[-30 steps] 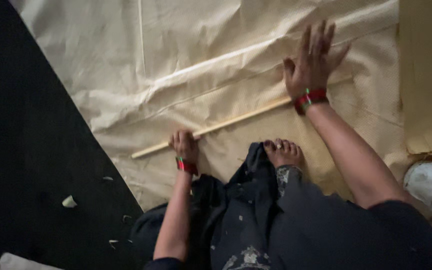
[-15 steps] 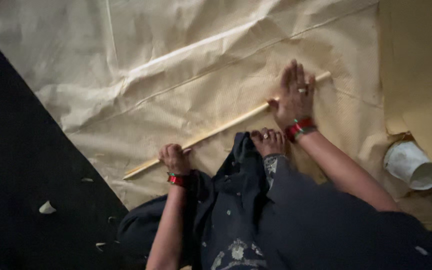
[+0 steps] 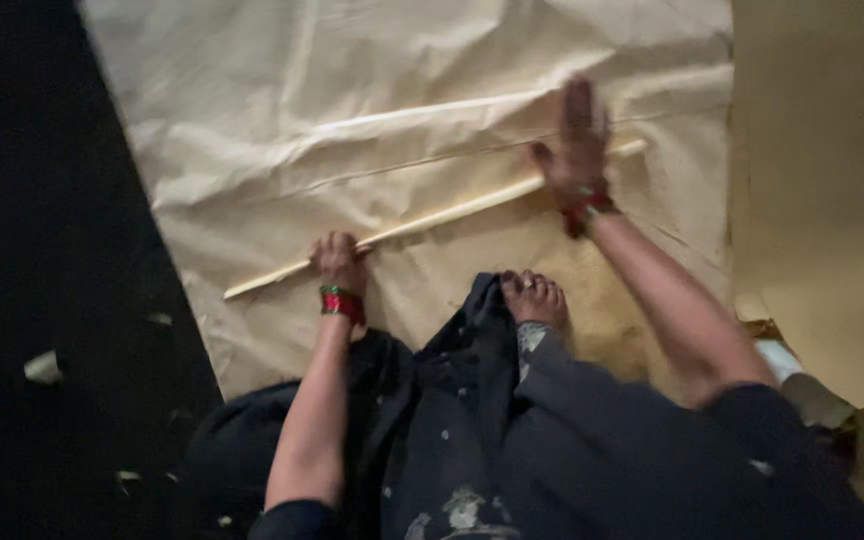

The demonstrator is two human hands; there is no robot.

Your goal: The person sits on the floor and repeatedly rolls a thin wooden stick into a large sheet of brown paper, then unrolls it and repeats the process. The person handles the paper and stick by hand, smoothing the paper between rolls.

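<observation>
A long thin wooden stick [image 3: 452, 213] lies diagonally across a large crumpled cream paper sheet [image 3: 372, 110] spread on the floor. My left hand [image 3: 339, 260] is closed over the stick near its lower left end. My right hand [image 3: 574, 145] lies flat, fingers stretched out, pressing on the stick near its upper right end. Both wrists wear red and green bangles. My bare foot [image 3: 534, 297] rests on the paper between my arms, beside dark clothing.
A dark floor [image 3: 42, 250] borders the paper on the left, with small paper scraps [image 3: 42, 367] on it. A tan sheet [image 3: 822, 190] lies to the right. A white roll-like object [image 3: 802, 385] sits at my right elbow.
The view has shifted. My right hand moved up along the stick and now lies flat farther from my foot. My left hand keeps its hold.
</observation>
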